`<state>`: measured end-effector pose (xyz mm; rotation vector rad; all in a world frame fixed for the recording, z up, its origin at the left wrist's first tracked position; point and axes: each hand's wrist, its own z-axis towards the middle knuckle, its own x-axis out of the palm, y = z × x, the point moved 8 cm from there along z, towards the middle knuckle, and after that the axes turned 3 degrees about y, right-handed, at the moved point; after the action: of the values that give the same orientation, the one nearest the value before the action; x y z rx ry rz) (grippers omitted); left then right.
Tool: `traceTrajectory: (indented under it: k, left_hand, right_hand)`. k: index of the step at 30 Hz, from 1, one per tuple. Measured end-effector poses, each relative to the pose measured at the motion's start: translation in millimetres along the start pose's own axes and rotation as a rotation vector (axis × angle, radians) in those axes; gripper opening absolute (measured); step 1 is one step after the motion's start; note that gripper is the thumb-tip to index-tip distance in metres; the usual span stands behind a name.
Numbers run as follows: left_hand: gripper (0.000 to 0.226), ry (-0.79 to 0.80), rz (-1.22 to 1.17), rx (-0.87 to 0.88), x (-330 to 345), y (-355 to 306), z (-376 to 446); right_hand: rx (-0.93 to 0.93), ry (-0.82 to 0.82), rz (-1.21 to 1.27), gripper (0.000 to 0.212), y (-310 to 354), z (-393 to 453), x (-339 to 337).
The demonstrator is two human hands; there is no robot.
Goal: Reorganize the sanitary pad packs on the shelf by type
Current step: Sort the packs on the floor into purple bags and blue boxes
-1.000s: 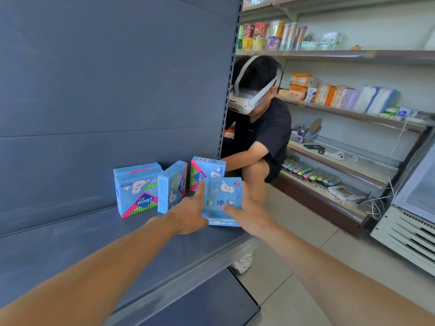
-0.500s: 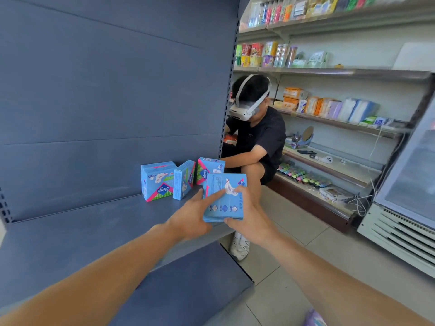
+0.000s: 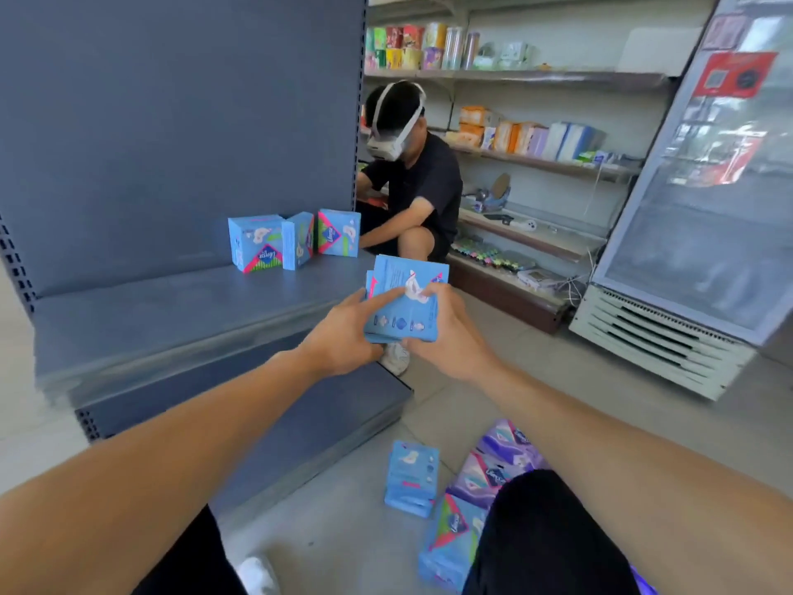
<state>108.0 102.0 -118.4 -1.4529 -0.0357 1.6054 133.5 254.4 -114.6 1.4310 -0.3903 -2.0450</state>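
Item 1: blue pad packs in hand [image 3: 403,304]. A small stack, at least two packs deep, held upright in front of me, off the shelf and just past its front right corner. My left hand [image 3: 343,337] grips the stack from its left side, forefinger stretched across the printed face, the other fingers curled under the lower edge. My right hand [image 3: 446,332] grips it from the right, thumb pressed onto the face near the top, fingers wrapped behind.

Item 2: grey shelf [image 3: 180,311]. Flat board with a grey back panel and a lower grey step beneath it.

Item 3: three blue boxes on the shelf, at its far right end against the back panel. The left box [image 3: 255,242] stands facing me; the middle box [image 3: 297,240] is turned edge-on and touches it; the right box [image 3: 339,231] stands just beside.

Item 4: packs on the floor, between my knees and the lower step. A blue pack stack [image 3: 412,476] lies flat; purple packs [image 3: 500,465] lie just to its right, partly hidden by my right knee; a further blue pack with a pink stripe [image 3: 450,538] lies nearest me.

Item 5: another person [image 3: 412,178], crouched beyond the shelf's end, wearing a white headset and a black shirt.

Item 6: wall shelves [image 3: 536,75] with assorted goods, and a glass-door cooler [image 3: 695,234] at right.
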Motion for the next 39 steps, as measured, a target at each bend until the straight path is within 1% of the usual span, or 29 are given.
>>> traceTrajectory:
  k: [2,7,11,15,19,21,24,31,36,39]
  left_hand:
    - [0.088,0.028,0.002,0.010,17,-8,-8]
    - [0.083,0.129,0.005,0.065,79,-30,-23]
    - [0.087,0.196,-0.004,0.104,126,-43,-23]
    - [0.091,0.286,-0.009,0.075,169,-53,-17]
    - [0.090,0.325,-0.017,0.063,208,-56,-1]
    - [0.088,0.357,0.005,0.058,232,-56,4]
    - [0.088,0.436,-0.031,0.021,278,-51,1]
    - [0.090,0.705,-0.079,-0.043,410,-42,-32]
    - [0.090,0.848,-0.055,-0.088,477,-30,-63]
    - [0.090,0.892,-0.074,-0.118,503,-21,-74]
  right_hand:
    - [0.016,-0.006,-0.018,0.071,-8,-24,-2]
    - [0.143,-0.032,-0.047,0.071,-44,-89,-3]
    - [0.245,-0.034,-0.052,0.068,-76,-130,-13]
    - [0.311,-0.024,-0.076,0.064,-109,-155,-21]
    - [0.389,-0.019,-0.064,0.066,-149,-170,-22]
    - [0.430,-0.014,-0.031,0.067,-173,-179,-15]
    - [0.497,0.027,0.009,0.066,-212,-204,2]
    - [0.738,0.135,0.098,0.063,-299,-294,37]
    - [0.841,0.216,0.111,0.067,-341,-346,72]
    - [0.886,0.235,0.114,0.067,-359,-365,93]
